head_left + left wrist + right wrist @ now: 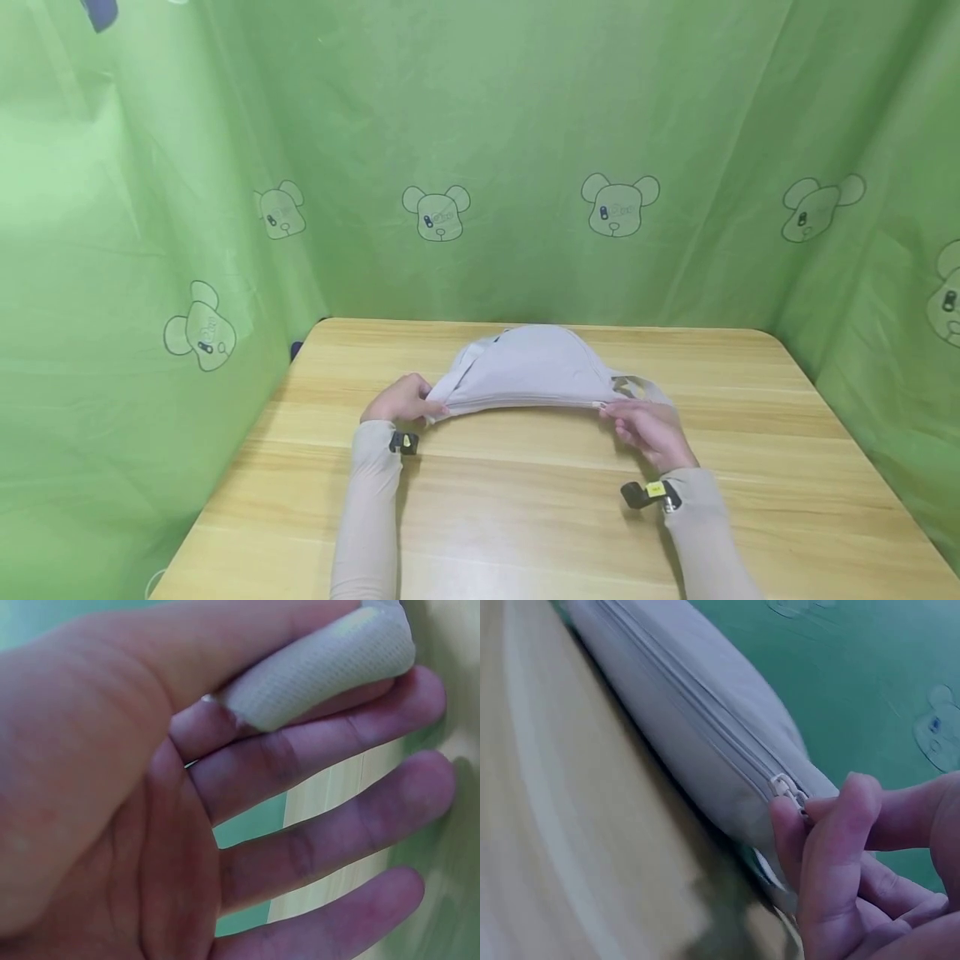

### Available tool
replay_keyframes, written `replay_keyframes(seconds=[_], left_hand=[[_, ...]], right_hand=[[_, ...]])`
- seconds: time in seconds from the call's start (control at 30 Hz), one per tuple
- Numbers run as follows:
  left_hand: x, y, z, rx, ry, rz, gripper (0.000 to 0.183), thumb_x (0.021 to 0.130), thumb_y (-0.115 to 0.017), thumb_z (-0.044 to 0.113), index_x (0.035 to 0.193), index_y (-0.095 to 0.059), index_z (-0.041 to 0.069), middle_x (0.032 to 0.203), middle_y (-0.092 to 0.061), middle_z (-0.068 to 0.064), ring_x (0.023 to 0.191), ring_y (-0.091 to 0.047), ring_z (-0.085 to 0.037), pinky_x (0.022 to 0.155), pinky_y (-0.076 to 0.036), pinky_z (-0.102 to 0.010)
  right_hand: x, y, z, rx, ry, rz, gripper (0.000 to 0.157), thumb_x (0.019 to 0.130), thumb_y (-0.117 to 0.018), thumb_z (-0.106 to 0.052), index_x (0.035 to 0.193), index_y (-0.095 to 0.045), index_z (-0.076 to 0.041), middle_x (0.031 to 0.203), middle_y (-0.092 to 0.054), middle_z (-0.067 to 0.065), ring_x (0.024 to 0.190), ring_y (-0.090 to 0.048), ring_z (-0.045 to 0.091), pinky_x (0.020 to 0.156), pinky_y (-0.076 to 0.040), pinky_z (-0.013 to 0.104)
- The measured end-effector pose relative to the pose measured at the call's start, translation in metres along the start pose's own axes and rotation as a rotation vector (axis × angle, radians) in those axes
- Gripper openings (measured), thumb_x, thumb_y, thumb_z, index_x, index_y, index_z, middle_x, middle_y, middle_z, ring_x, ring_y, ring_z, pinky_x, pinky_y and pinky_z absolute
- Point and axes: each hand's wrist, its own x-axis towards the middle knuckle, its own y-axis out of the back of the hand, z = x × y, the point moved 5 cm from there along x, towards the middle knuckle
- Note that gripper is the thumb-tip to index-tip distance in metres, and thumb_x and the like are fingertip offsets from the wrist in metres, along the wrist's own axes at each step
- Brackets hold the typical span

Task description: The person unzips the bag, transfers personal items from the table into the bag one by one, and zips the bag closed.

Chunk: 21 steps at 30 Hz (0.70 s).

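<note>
A pale grey fanny pack (532, 367) lies on the wooden table, its curved edge toward the back and its zipper edge toward the person. At the bag's left end, my left hand (401, 400) pinches the fabric. A pale woven piece of the bag (322, 671) shows between thumb and forefinger in the left wrist view, the other fingers spread. My right hand (645, 425) holds the metal zipper pull (786, 787) between thumb and forefinger at the bag's right end. The zipper (682, 690) runs away from that hand along the bag.
A grey strap (652, 392) loops out past the bag's right end, beside the right hand. The wooden table (510, 517) stretches in front of the bag. Green curtains (525, 108) printed with bear heads hang behind and at both sides.
</note>
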Motion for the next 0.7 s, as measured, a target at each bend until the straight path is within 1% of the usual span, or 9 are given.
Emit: replay_keyframes(seconds=[0.1,0.2,0.37,0.57,0.7], left_hand=[[0.0,0.0003,-0.0018,0.002,0.017,0.013,0.019,0.087,-0.081,0.025,0.083,-0.074,0.009,0.069,-0.072,-0.009,0.053,-0.055,-0.012,0.05,-0.045,-0.021],[0.0006,-0.0003,-0.0012,0.0,0.015,0.009,0.019,0.087,-0.081,0.025,0.083,-0.075,0.009,0.069,-0.072,-0.008,0.054,-0.055,-0.012,0.05,-0.044,-0.021],[-0.0006,0.0003,-0.0003,-0.003,0.014,0.007,0.019,0.087,-0.081,0.026,0.083,-0.074,0.009,0.07,-0.072,-0.009,0.055,-0.055,-0.012,0.05,-0.044,-0.021],[-0.0014,0.0005,0.0016,0.01,0.008,0.012,0.02,0.086,-0.082,0.026,0.079,-0.074,0.009,0.067,-0.071,-0.009,0.053,-0.051,-0.011,0.048,-0.04,-0.021],[0.0,0.0001,0.0011,0.01,-0.004,0.02,0.021,0.086,-0.082,0.026,0.078,-0.074,0.009,0.066,-0.07,-0.01,0.052,-0.049,-0.011,0.047,-0.038,-0.021]], right_hand=[[-0.0019,0.0058,-0.0002,0.009,0.004,0.015,0.014,0.093,-0.069,-0.001,0.098,-0.077,-0.012,0.087,-0.078,-0.003,0.064,-0.062,-0.001,0.059,-0.057,0.013],[-0.0039,0.0086,-0.0005,0.006,0.006,-0.012,0.014,0.095,-0.068,-0.002,0.098,-0.077,-0.012,0.089,-0.079,-0.004,0.066,-0.063,-0.002,0.062,-0.058,0.013],[-0.0025,0.0093,-0.0011,-0.009,0.007,-0.012,0.012,0.094,-0.07,-0.003,0.098,-0.077,-0.012,0.089,-0.079,-0.004,0.065,-0.064,-0.002,0.062,-0.058,0.013],[0.0001,0.0113,-0.0012,-0.053,-0.008,0.004,0.014,0.092,-0.072,-0.004,0.105,-0.076,-0.006,0.089,-0.078,-0.002,0.065,-0.062,0.0,0.061,-0.058,0.014],[-0.0008,0.0113,-0.0025,-0.11,-0.003,0.001,0.021,0.092,-0.072,-0.005,0.113,-0.073,0.0,0.089,-0.078,-0.003,0.065,-0.062,0.0,0.061,-0.058,0.014]])
